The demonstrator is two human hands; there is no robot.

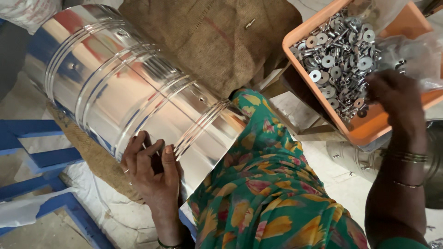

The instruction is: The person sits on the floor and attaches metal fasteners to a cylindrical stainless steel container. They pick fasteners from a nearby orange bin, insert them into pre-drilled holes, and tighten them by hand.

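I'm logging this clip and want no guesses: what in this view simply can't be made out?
Head view only:
- Right hand in the orange tray: fingertips are blurred and buried among the washers, so any grip on a piece is unreadable.
- Left hand on the steel drum: its palm side is hidden.
- Drum's far end: cut off by the top-left edge.
- Second metal vessel: mostly hidden behind the right arm.
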